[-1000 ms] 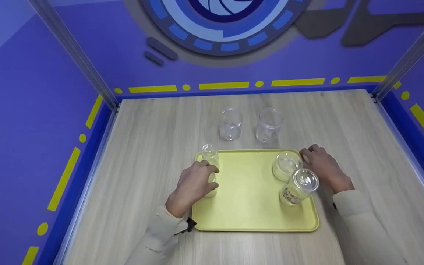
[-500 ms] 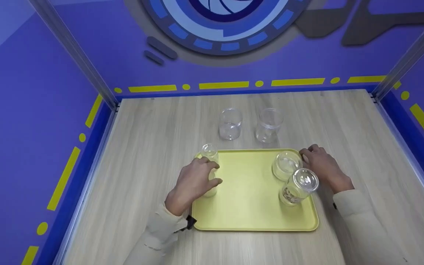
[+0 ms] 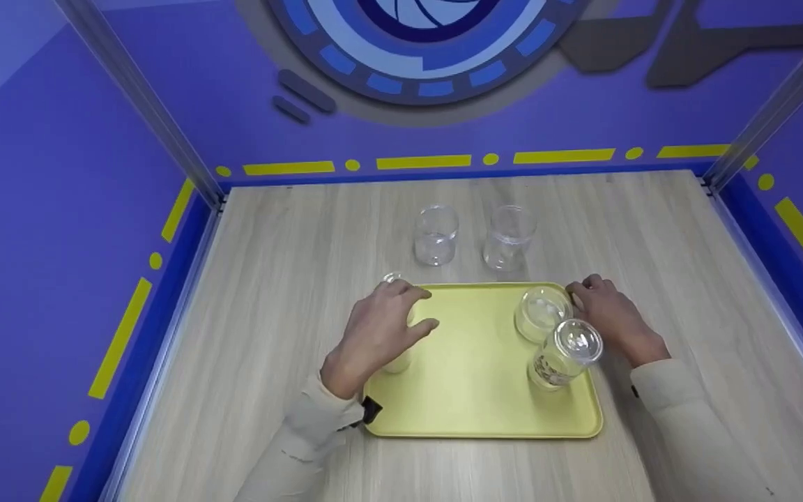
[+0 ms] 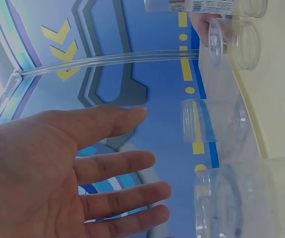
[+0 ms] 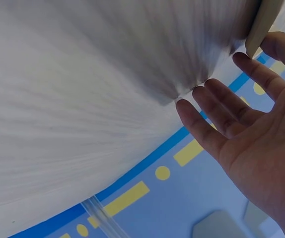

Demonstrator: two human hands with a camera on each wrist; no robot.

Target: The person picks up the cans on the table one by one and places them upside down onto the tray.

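Observation:
My left hand (image 3: pixel 377 324) hovers over the left side of a yellow tray (image 3: pixel 471 383), its thumb and fingers spread with nothing between them. Partly hidden beneath it are two clear glass vessels: one shows its top (image 3: pixel 392 277) at the tray's back left corner, and the front one (image 3: pixel 399 364) shows just its lower edge. In the left wrist view a clear glass (image 4: pixel 222 203) stands beyond the fingertips. At the tray's back right corner, my right hand (image 3: pixel 610 314) pinches the rim (image 5: pixel 264 25) between thumb and forefinger; the other fingertips touch the table.
On the tray's right side stand a low, wide glass jar (image 3: pixel 541 317) and a taller jar with printed marking (image 3: pixel 560 359). Two clear cups, a left one (image 3: pixel 436 237) and a right one (image 3: pixel 509 240), stand behind the tray. Blue panels (image 3: pixel 408 139) wall the table.
My left hand has lifted away from the front left glass, opened wider and moved slightly back and right. My right hand keeps its place at the tray's corner.

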